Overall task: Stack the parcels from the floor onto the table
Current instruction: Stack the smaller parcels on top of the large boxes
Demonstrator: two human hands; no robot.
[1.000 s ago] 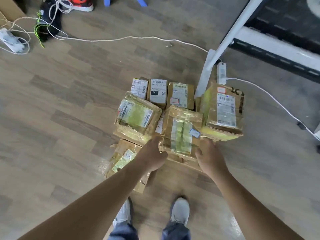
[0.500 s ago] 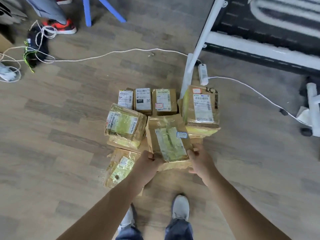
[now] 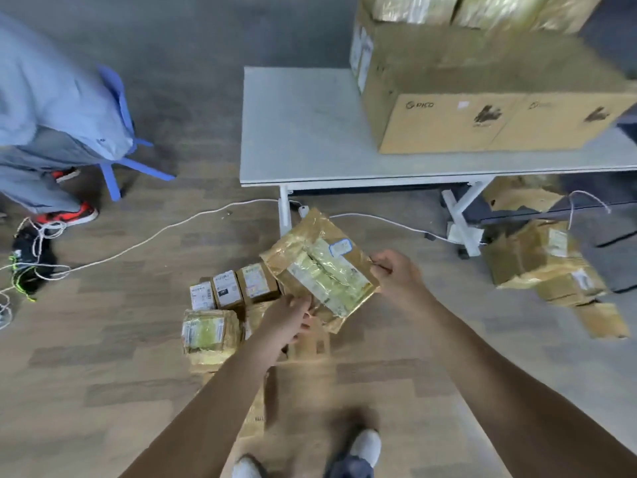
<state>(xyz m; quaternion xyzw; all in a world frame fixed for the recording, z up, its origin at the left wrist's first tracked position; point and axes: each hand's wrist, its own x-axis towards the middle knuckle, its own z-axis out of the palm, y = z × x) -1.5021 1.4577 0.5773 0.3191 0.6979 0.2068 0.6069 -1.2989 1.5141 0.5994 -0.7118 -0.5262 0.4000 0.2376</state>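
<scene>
A brown taped parcel with a pale label hangs tilted above the floor, held between both hands. My left hand grips its near lower corner and my right hand grips its right edge. Below and to the left, several small parcels and a taped parcel lie on the wooden floor. The grey table stands just beyond, with a large cardboard box on its right part and taped parcels on top of that box.
A white cable runs across the floor to a power strip by the table leg. More parcels lie on the floor at the right, under the table. A person sits on a blue chair at the left.
The parcel has been lifted off the floor pile and now hangs higher, tilted toward the table. My view has risen, bringing the tabletop and big box into sight.
</scene>
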